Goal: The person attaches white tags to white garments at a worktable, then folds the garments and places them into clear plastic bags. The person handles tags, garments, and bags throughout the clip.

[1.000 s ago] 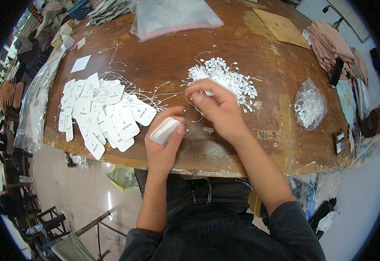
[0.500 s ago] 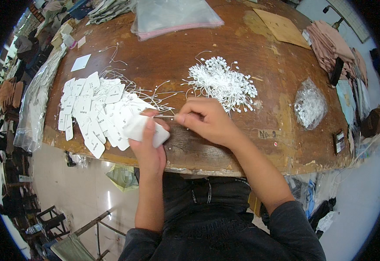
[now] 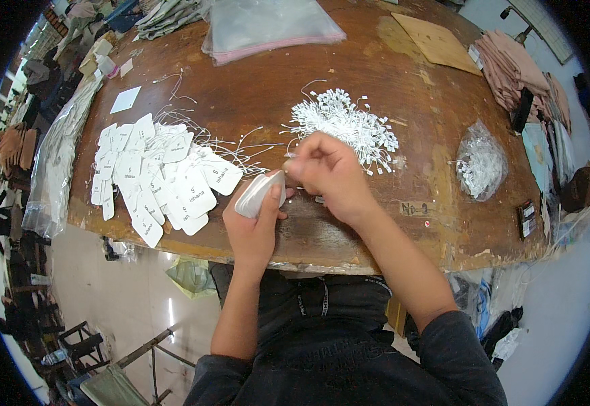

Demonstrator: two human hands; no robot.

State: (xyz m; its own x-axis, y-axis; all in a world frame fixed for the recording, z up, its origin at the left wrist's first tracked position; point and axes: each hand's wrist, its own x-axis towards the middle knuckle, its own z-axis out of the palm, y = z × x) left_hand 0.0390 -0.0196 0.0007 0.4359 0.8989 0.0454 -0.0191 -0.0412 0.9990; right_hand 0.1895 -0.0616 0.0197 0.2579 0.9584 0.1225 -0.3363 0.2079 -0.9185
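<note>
We hold a small stack of white card hang tags [image 3: 257, 194] in the left hand [image 3: 253, 227], fingers curled shut around it and thumb pressed on the top edge. The stack sits at the near edge of the table, just right of the spread tags. The right hand [image 3: 332, 172] is closed in a pinch at the upper end of the stack, touching it; what the fingertips grip is too small to tell.

The wooden table [image 3: 349, 88] is brown, worn and scuffed, with a rounded, chipped near edge.

To the left lies a fan of finished white hang tags [image 3: 156, 179], rectangular with clipped corners, each carrying small dark print and thin white string loops trailing far and right. Just beyond the right hand lies a heap of white plastic string fasteners [image 3: 345, 122], fine and bristly. To the right, a clear crinkled bag [image 3: 481, 162] holds more white fasteners. At the far edge lies a flat clear poly bag with a pink edge [image 3: 268, 27], and further right a tan cardboard sheet [image 3: 437, 40]. A single white card [image 3: 125, 99] lies far left.
</note>
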